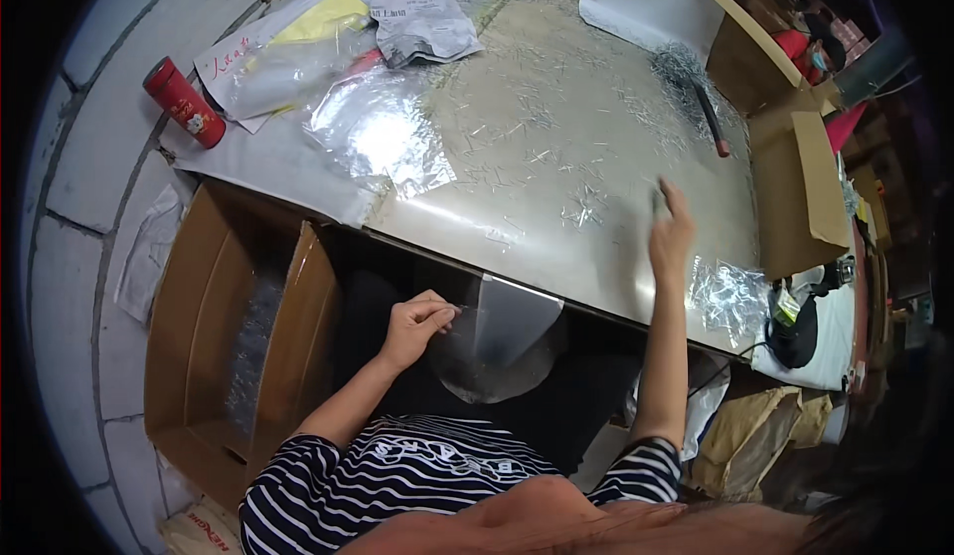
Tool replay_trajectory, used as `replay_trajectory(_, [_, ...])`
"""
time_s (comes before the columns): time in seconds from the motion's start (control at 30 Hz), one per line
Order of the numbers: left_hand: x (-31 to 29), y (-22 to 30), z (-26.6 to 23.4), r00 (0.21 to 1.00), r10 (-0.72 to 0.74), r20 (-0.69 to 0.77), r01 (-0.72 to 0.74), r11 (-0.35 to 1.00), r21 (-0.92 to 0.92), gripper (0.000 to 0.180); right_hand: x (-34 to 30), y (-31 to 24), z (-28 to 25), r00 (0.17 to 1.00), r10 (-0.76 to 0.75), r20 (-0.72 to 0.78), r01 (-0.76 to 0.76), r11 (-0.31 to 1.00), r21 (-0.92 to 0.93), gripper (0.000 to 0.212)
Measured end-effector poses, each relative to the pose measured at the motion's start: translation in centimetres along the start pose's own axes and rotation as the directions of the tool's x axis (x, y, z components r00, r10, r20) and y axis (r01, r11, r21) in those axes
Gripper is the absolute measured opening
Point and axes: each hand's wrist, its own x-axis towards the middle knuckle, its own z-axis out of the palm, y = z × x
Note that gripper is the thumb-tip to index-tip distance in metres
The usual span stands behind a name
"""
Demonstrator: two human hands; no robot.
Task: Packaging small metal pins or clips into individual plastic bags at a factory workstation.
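My left hand [417, 328] is closed in a pinch in front of the table's near edge, beside a clear plastic sheet [519, 318] that hangs down over my lap. Whatever is between its fingertips is too small to make out. Stretched out over the right part of the metal tabletop [556, 257], my right hand [674, 232] has its index finger pointing away from me and is slightly blurred. I see nothing held in it. Small thin metal pieces [584, 209] lie scattered across the tabletop, some in a little cluster left of that hand.
A cardboard box [310, 307] stands open at my left, with shiny contents inside. A red flask [185, 104], papers [422, 26] and clear plastic bags [383, 128] lie at the table's left. At the right are a dark rod [711, 118], cardboard walls [785, 187] and another plastic bag [730, 297].
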Motion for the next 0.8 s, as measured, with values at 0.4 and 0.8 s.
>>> replay_trajectory(0.4, [1.4, 2.3, -1.5, 0.99, 0.083, -0.113, -0.08, 0.996, 0.034, 0.012, 2.0, -10.4, 16.4, 0.711, -0.407, 0.573, 0.51, 0.86, -0.022, 0.049])
replay_trajectory(0.8, [0.0, 2.7, 3.8, 0.986, 0.168, 0.0, -0.168, 0.986, 0.003, 0.008, -15.3, -14.1, 2.2, 0.78, -0.038, 0.625, -0.343, 0.809, 0.478, 0.029])
